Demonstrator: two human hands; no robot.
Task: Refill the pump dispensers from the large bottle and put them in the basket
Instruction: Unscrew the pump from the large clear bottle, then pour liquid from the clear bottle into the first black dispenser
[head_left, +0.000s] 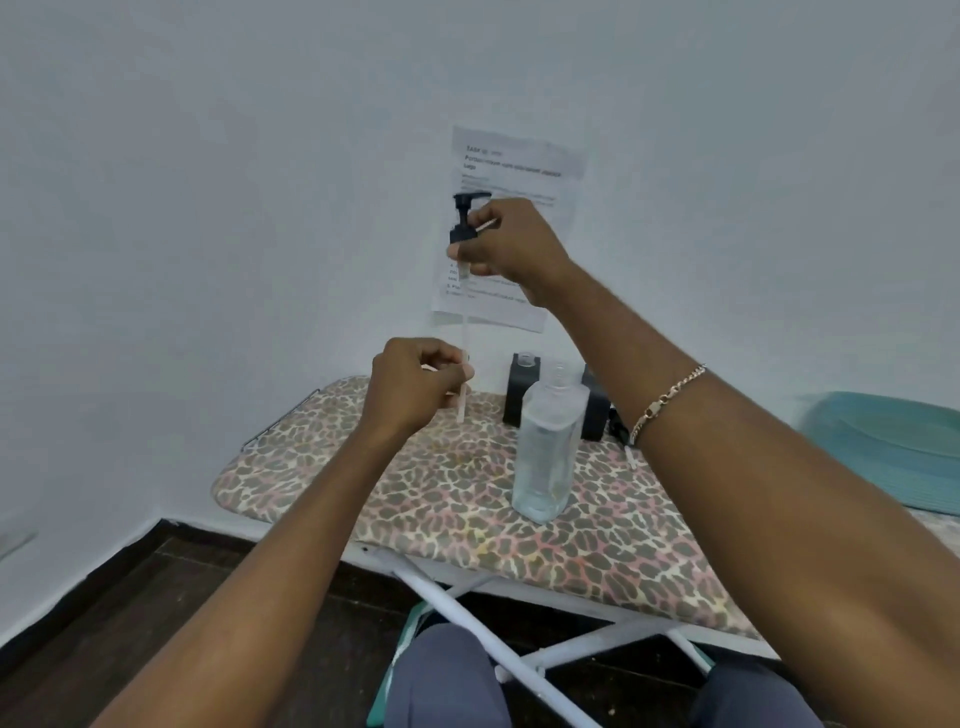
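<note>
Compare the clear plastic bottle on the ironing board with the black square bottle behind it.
The clear plastic bottle is see-through; the black square bottle is opaque. The clear one has rounded shoulders, the black one a boxy body. The clear one stands nearer the person, the black one nearer the wall. Both stand upright, necks open, without pumps.

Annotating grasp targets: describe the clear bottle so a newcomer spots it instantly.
Find the leopard-print board in front of the white wall. Near its middle, just ahead of the black containers at the wall end, stands the clear bottle, upright and uncapped. It alone is see-through; its neighbours are black and boxy.
</note>
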